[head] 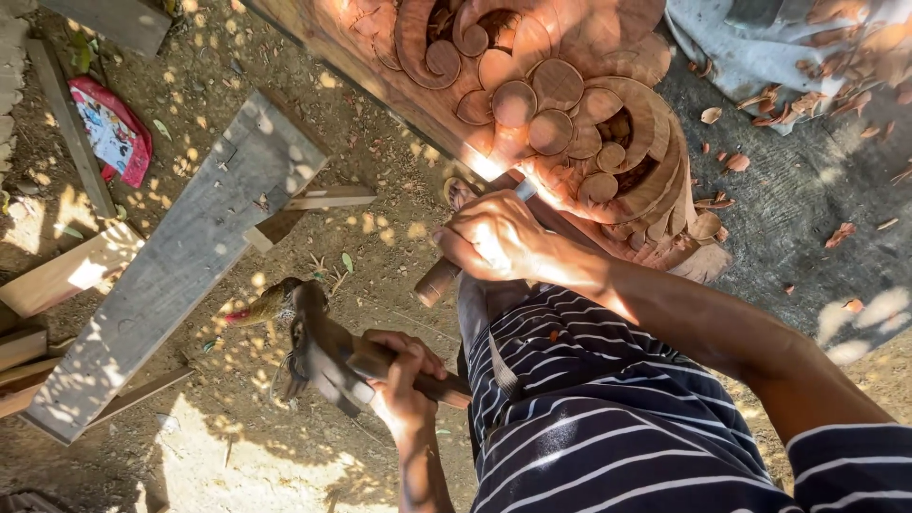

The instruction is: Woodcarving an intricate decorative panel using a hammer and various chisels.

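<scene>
A large reddish wood carving with round scrolls and petals lies across the top middle. My right hand is shut around a chisel with a wooden handle. The chisel's metal tip rests against the lower edge of the carving. Lower down, my left hand grips the handle of a dark wooden mallet. The mallet's head points left, away from the chisel and a short way below its butt end. My striped shirt fills the lower right.
A long grey plank lies slantwise on the dirt at left, with several wood offcuts beside it. A red and white bag lies at far left. A grey cloth and wood chips lie at right.
</scene>
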